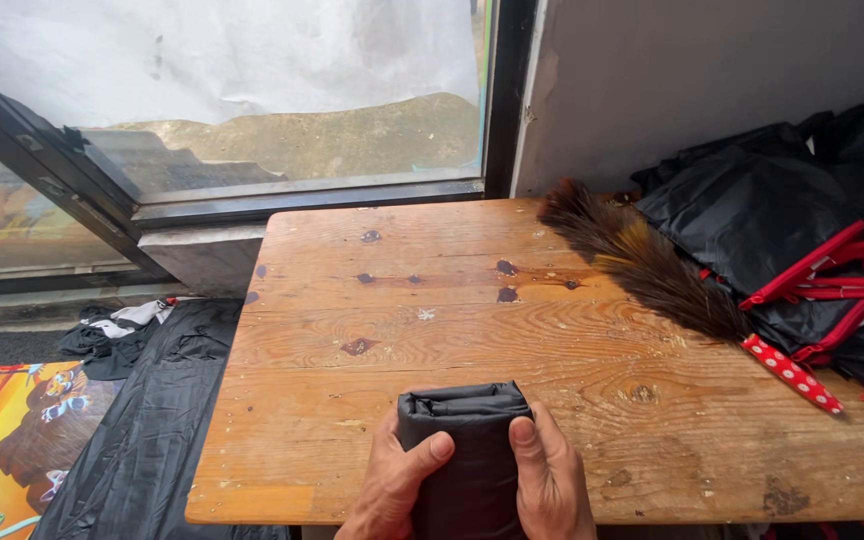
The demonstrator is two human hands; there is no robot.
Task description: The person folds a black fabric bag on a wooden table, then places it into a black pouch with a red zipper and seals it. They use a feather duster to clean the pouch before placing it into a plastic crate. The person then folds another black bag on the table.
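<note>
Both hands clamp a folded black fabric bundle (467, 450) at the near edge of the wooden table (512, 330): left hand (392, 485) and right hand (552, 480) grip opposite sides, thumbs on top, equally near. Its long axis runs away from the person. Far right lie a feather duster (642, 260) and black bags with red trim (802, 240); no labels show

Both hands are at the near edge of the wooden table (372, 330). The left hand (389, 487) and the right hand (552, 480) are close together, thumbs pointing inward and up, fingers curled in a grip.
</note>
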